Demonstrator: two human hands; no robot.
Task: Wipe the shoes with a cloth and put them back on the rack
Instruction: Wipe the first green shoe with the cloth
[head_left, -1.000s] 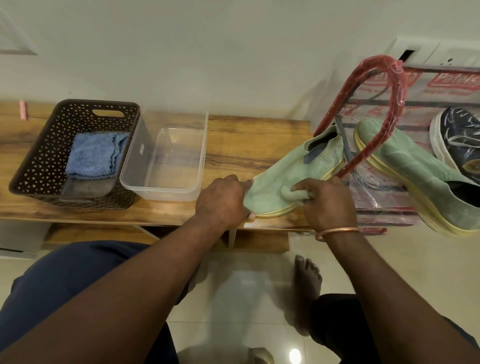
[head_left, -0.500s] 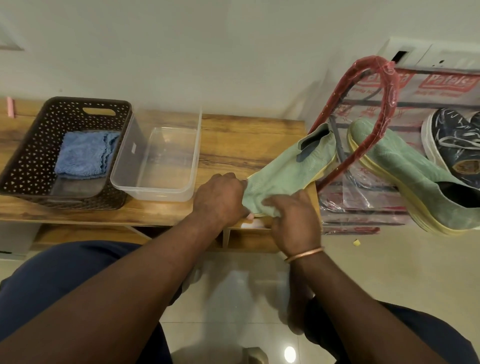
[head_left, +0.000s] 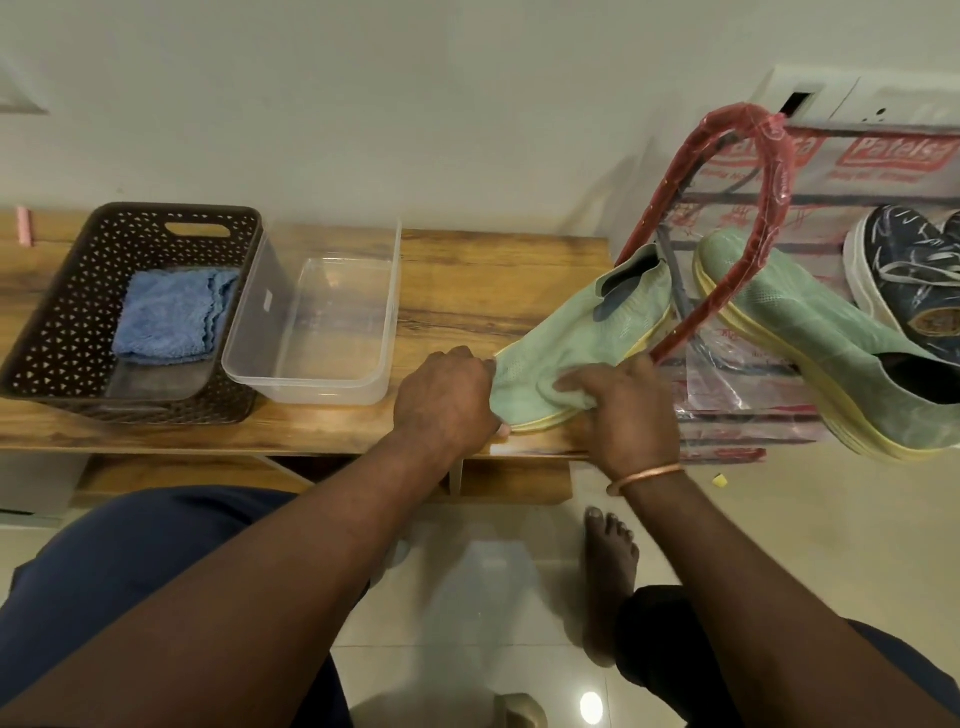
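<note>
Our left hand (head_left: 447, 402) grips the shoe (head_left: 587, 322) by its toe at the bench (head_left: 467, 280) front edge. Our right hand (head_left: 626, 415) bunches the cloth (head_left: 545, 397) against it, heel aimed at the rack (head_left: 775, 156).

mint green shoe (head_left: 587, 332) w/ yellow sole, blue cloth (head_left: 171, 317), brown perforated basket (head_left: 57, 332), navy streaked sneaker (head_left: 914, 280)

Dark navy legwear (head_left: 135, 561) is worn, a thin copper-coloured bangle (head_left: 645, 475) is seen at the right wrist, both forearms (head_left: 291, 561) are unsleeved, and one foot (head_left: 609, 551) is bare.
</note>
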